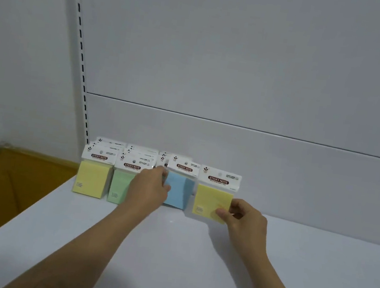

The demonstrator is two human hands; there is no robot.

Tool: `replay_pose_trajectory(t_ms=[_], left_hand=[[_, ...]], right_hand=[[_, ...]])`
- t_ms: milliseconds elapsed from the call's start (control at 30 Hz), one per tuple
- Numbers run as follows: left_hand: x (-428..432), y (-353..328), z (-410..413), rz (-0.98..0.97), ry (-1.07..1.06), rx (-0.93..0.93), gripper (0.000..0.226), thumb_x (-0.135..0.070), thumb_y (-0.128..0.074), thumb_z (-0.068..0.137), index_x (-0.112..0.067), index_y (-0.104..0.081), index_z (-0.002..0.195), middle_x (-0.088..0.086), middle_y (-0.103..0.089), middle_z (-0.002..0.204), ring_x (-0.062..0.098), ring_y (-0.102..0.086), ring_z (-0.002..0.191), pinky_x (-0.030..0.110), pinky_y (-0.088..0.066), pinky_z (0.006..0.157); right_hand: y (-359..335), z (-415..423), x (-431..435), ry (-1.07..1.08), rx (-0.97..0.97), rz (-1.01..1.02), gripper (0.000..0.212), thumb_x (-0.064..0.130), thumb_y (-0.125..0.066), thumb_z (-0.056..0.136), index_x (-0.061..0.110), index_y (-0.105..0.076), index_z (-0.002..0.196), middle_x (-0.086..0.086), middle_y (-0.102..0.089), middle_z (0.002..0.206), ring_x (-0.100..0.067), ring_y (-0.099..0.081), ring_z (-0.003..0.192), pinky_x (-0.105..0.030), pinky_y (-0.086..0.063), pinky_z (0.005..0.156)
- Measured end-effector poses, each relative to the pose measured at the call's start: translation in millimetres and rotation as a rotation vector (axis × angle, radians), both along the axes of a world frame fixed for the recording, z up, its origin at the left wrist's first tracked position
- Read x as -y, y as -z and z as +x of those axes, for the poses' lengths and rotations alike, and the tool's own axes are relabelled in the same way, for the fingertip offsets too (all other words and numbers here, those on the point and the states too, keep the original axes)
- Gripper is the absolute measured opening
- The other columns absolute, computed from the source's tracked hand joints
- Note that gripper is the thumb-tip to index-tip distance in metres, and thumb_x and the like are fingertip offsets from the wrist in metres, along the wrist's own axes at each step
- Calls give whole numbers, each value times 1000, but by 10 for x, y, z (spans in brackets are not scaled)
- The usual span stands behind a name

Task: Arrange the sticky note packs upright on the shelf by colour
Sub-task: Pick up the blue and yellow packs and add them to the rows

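Against the shelf's (pixel 169 250) back panel stand colour rows; left hand (pixel 151 188) pinches the blue pack (pixel 178 191) upright; right hand (pixel 244 218) grips a yellow pack (pixel 213 199) by its corner; best seat each base flat before letting go.

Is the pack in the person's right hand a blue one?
No: the right hand pinches the lower right corner of a yellow pack, while the blue pack stands beside it at the left hand.

A white shelf (pixel 169 250) carries sticky note packs standing upright near its back panel: a yellow pack (pixel 93 174) at left, a green pack (pixel 121 183) beside it, a blue pack (pixel 180 186), and another yellow pack (pixel 213 196) at right, with more packs (pixel 141 150) behind.
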State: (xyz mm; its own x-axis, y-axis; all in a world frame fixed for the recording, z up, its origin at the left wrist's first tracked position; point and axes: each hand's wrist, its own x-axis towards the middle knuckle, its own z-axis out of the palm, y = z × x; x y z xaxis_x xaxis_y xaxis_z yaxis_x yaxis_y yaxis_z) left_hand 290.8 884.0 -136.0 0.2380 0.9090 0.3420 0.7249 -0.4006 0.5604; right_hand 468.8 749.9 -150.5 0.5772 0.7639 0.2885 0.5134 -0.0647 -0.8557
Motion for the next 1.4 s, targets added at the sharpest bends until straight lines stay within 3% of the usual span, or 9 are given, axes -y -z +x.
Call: replay_pose_trajectory(t_ms=[133, 300, 433, 567, 767, 1100, 1400], left_hand=[[1, 77, 54, 101, -47, -130, 32, -23, -57, 89, -14, -46, 118, 7, -65, 101, 30, -61, 95, 34, -43, 71], [42, 120, 107, 134, -114, -231, 32, -15, -56, 90, -7, -37, 115, 11, -64, 96, 32, -63, 87, 34, -39, 61], [53, 127, 96, 177, -101, -332, 30, -9, -50, 90, -7, -41, 119, 9, -60, 105, 29, -62, 88, 32, -35, 61], [159, 194, 102, 193, -28, -262, 17, -20, -46, 94, -10, -48, 108, 6, -58, 103, 28, -59, 89, 32, -38, 63], [216, 311, 214, 125, 60, -301, 44, -49, -55, 88, -10, -47, 107, 7, -56, 106, 27, -59, 96, 34, -43, 75], [234, 361, 182, 105, 13, -212, 40, -42, -58, 88, -8, -50, 108, 8, -57, 109, 28, -58, 99, 36, -45, 79], [245, 248, 8, 129, 172, 109, 22, -24, -62, 89, -11, -63, 107, 3, -64, 97, 13, -55, 79, 30, -48, 77]], right_hand=[[45, -9, 23, -1, -6, 21, 20, 15, -77, 75, 31, -65, 79, 15, -68, 74, 5, -60, 73, -5, -41, 63], [88, -72, -22, -21, 2, 7, 18, 15, -78, 75, 29, -67, 80, 14, -68, 75, 2, -60, 74, -9, -44, 65], [91, -90, -23, -32, -2, 12, 19, 16, -78, 75, 31, -66, 80, 14, -69, 75, 0, -61, 73, -10, -45, 67], [73, -68, -10, 0, -11, 24, 17, 17, -78, 75, 29, -67, 82, 12, -69, 77, -1, -63, 71, -8, -44, 65], [40, -45, 19, 14, -29, 48, 17, 16, -77, 76, 27, -65, 81, 11, -67, 76, -1, -62, 73, -5, -41, 61], [72, 3, 14, 23, -40, 37, 13, 19, -78, 76, 24, -68, 82, 9, -68, 77, -5, -62, 72, -8, -42, 60], [63, -29, 18, -23, -75, 6, 13, 18, -78, 76, 24, -68, 83, 4, -67, 78, -13, -61, 75, -14, -43, 64]])
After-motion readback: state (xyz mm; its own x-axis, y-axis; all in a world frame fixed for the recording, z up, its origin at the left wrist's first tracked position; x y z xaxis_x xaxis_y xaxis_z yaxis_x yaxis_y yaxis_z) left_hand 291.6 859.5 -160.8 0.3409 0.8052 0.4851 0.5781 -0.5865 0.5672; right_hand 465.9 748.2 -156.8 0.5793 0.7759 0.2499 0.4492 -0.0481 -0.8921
